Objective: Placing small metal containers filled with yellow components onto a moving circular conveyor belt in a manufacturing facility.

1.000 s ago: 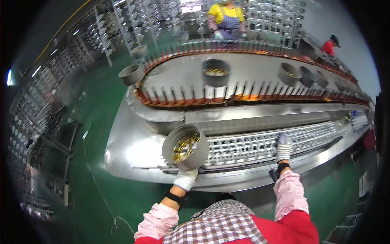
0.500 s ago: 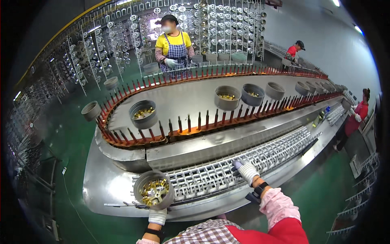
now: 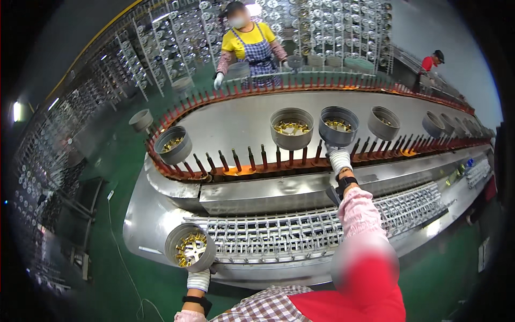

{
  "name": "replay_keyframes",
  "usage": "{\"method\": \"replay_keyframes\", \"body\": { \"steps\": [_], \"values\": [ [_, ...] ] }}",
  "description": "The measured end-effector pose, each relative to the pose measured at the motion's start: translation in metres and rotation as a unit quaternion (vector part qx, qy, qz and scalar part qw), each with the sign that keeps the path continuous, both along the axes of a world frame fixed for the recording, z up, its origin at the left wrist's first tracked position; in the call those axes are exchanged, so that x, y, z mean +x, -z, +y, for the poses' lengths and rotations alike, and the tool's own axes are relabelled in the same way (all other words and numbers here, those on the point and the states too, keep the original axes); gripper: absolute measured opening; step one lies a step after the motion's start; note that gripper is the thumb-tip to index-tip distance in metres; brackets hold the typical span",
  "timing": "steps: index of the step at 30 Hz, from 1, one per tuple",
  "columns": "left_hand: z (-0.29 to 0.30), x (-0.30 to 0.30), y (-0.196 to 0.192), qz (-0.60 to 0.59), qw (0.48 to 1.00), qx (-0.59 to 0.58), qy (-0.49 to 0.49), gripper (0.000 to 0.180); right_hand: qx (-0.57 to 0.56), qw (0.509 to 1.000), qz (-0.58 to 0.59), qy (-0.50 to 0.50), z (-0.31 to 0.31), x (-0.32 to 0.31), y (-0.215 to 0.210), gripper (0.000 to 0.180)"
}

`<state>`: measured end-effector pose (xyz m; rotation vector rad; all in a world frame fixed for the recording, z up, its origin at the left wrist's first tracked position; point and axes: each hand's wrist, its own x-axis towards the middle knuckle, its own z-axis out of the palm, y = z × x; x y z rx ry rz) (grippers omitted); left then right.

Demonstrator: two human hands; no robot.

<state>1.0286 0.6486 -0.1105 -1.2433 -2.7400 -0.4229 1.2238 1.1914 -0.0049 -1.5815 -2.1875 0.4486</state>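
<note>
My left hand [image 3: 198, 280], in a white glove, grips the near underside of a round grey tub [image 3: 169, 248] at the lower left. Small gold-coloured metal parts [image 3: 189, 252] fill that tub, along with some silvery pieces. My right arm is stretched forward over the bench. The right hand [image 3: 339, 161], gloved too, is at the near underside of a blue-grey tub [image 3: 338, 137] above the spindle row, its fingers mostly hidden beneath. More gold-coloured parts [image 3: 338, 125] lie inside this one. A lighter grey tub [image 3: 291, 140] with similar parts stands just left of it.
Upright red spindles with dark tips [image 3: 251, 159] line the curved conveyor [image 3: 236, 123]. Silvery metal racks [image 3: 273, 236] lie along the near bench. Further tubs [image 3: 384, 123] stand right and left. Across the conveyor, a person in a checked apron [image 3: 258, 53] stands; another [image 3: 431, 64] works far right.
My right hand has left the metal racks and reached forward to the blue-grey tub. The left hand stays at its tub. The view has shifted, and the person opposite has spread their arms.
</note>
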Motion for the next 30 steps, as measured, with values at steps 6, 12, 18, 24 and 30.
{"method": "replay_keyframes", "body": {
  "steps": [6, 12, 18, 24, 30],
  "values": [
    [-0.002, 0.006, -0.013, -0.064, 0.986, -0.151, -0.005, 0.038, 0.033, 0.997, -0.013, -0.075, 0.006, -0.033, 0.010, 0.024],
    [0.005, -0.003, -0.004, -0.136, 0.987, -0.073, -0.041, 0.038, 0.058, 0.937, 0.306, -0.159, -0.016, -0.033, -0.050, 0.024],
    [0.004, -0.005, -0.015, -0.138, 0.990, -0.027, 0.012, 0.038, 0.308, 0.932, 0.014, -0.189, -0.139, 0.007, -0.087, 0.022],
    [0.000, -0.009, -0.012, -0.053, 0.987, -0.115, 0.100, 0.028, 0.140, 0.944, 0.096, -0.284, -0.283, 0.047, 0.033, 0.024],
    [-0.004, -0.020, -0.009, -0.064, 0.979, -0.159, 0.108, 0.029, 0.034, 0.942, 0.174, -0.283, -0.351, 0.011, 0.064, 0.027]
  ]
}}
